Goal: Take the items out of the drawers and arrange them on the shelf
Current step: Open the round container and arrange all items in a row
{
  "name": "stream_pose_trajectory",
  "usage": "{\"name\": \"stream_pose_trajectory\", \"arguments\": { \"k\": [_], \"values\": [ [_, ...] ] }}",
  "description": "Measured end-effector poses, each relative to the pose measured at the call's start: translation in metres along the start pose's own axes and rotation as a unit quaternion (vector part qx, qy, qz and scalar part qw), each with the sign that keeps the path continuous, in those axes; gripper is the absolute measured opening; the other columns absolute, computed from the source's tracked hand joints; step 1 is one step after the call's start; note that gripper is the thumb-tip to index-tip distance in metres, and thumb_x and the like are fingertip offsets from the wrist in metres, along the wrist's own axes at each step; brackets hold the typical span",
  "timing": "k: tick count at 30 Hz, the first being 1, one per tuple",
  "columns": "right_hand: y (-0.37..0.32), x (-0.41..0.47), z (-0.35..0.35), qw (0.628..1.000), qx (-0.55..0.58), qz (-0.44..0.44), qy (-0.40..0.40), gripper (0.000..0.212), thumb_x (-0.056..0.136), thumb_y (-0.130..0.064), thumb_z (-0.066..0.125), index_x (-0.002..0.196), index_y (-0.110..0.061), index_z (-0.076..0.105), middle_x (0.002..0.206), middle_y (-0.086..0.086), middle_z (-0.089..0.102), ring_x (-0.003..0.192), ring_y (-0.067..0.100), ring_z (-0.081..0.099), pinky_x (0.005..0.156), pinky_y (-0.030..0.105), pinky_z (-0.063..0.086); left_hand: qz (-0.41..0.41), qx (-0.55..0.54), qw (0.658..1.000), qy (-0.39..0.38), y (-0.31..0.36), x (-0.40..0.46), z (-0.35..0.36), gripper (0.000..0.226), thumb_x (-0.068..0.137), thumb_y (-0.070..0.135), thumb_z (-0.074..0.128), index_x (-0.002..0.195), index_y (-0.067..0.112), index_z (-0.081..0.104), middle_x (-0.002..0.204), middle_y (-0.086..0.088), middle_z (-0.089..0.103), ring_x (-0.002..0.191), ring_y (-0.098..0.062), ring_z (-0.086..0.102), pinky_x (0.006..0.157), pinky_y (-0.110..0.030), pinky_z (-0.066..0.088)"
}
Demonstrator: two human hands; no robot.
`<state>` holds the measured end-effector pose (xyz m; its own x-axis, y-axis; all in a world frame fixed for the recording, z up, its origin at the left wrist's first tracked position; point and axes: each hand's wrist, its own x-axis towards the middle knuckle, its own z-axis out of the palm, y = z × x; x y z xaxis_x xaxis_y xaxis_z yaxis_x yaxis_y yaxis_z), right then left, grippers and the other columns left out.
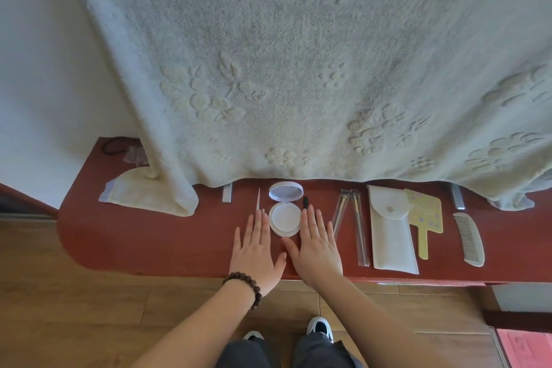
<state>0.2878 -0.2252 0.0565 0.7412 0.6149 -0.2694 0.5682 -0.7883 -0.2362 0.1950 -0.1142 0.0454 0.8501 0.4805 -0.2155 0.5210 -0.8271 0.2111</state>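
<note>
Both of my hands lie flat, palms down, on the red shelf. My left hand, with a bead bracelet at the wrist, and my right hand flank an open white round compact; they hold nothing. A thin white stick lies above my left fingertips. A small black item pokes out above my right fingers. To the right lie packaged slim tools, a white pouch, a yellow hand mirror and a pale comb.
A large pale embossed blanket hangs over the back of the shelf, its left corner spilling onto it. A dark hair tie lies at the back left. Two metal brackets show under the blanket edge. Wooden floor lies below.
</note>
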Motion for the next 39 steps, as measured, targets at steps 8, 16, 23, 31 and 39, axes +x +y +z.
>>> {"name": "stream_pose_trajectory", "arguments": {
  "k": [8,16,23,31,39],
  "values": [
    [0.049,-0.009,-0.025,0.997,0.024,0.059,0.045,0.083,0.085,-0.069,0.003,0.147,-0.018,-0.019,0.153,-0.001,-0.027,0.139,0.013,-0.030,0.114,0.032,-0.016,0.076,-0.017,0.996,0.053,0.034,-0.009,-0.018,0.079,0.089,0.053,0.023,0.150,0.017,-0.013,0.156,-0.001,-0.023,0.142,-0.019,-0.028,0.117,-0.043,-0.011],
    [0.070,0.005,-0.028,0.986,0.150,0.056,-0.053,0.070,0.097,-0.056,0.016,0.150,-0.018,-0.008,0.159,0.001,-0.015,0.142,0.012,-0.022,0.114,0.030,-0.009,0.165,0.060,0.984,-0.033,0.083,-0.005,-0.011,0.072,0.097,0.048,0.026,0.149,0.014,-0.011,0.159,-0.005,-0.017,0.144,-0.021,-0.021,0.117,-0.045,-0.011],
    [0.063,0.007,-0.042,0.960,0.280,-0.020,-0.017,0.057,0.101,-0.039,0.024,0.152,-0.024,0.002,0.160,-0.008,-0.009,0.141,0.002,-0.017,0.113,0.021,-0.004,0.155,0.065,0.984,-0.058,0.093,-0.008,-0.007,0.074,0.097,0.051,0.028,0.150,0.013,-0.010,0.158,-0.005,-0.016,0.145,-0.021,-0.016,0.118,-0.045,-0.009],
    [0.150,-0.033,-0.052,0.996,0.058,0.026,0.060,0.055,0.101,-0.038,0.024,0.152,-0.024,0.008,0.160,-0.006,-0.013,0.140,0.006,-0.027,0.117,0.028,-0.003,0.188,0.061,0.979,-0.049,0.127,-0.003,0.001,0.079,0.095,0.052,0.032,0.150,0.011,-0.009,0.158,-0.007,-0.020,0.145,-0.022,-0.018,0.118,-0.043,-0.010],
    [0.156,-0.037,-0.038,1.000,-0.018,0.018,-0.003,0.063,0.100,-0.048,0.016,0.141,-0.026,-0.026,0.152,-0.002,-0.033,0.136,0.016,-0.035,0.114,0.030,-0.013,0.147,0.075,0.984,-0.068,0.144,-0.005,0.013,0.082,0.095,0.056,0.029,0.148,0.010,-0.014,0.156,-0.010,-0.024,0.145,-0.026,-0.019,0.117,-0.042,-0.009]
  ]
}}
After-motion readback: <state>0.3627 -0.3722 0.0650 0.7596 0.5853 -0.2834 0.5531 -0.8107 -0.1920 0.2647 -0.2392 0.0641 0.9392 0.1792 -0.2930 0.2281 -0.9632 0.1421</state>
